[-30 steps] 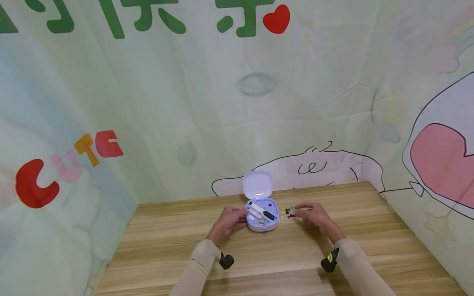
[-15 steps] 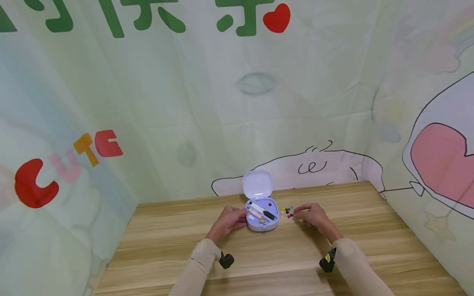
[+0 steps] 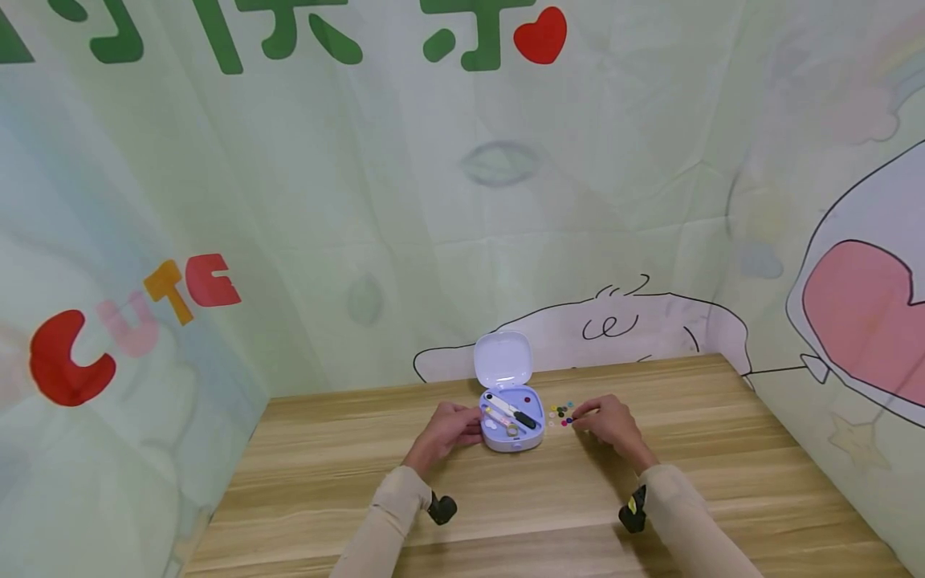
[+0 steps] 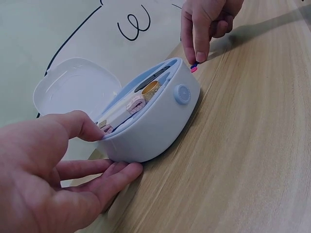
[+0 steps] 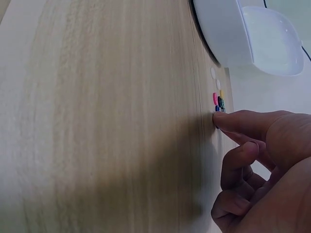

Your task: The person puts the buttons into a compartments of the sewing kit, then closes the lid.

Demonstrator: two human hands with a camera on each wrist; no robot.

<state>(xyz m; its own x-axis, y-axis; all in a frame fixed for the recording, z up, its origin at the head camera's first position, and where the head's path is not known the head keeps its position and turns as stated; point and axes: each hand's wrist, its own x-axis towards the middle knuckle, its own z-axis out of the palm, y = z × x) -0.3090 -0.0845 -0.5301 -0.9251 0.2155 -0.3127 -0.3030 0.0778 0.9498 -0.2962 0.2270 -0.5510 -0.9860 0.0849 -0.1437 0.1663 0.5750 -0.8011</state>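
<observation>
The left hand holds an open, pale lilac, rounded plastic box by its left side, thumb on the rim, fingers against the lower wall. Right of it, the right hand has its fingertips down at small round coloured buttons on the wooden table; a dark blue button lies just beside them, whether pinched I cannot tell.

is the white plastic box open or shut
Open: the lid of the box is swung up and back, exposing a black-handled tool and a gold piece inside.
</observation>
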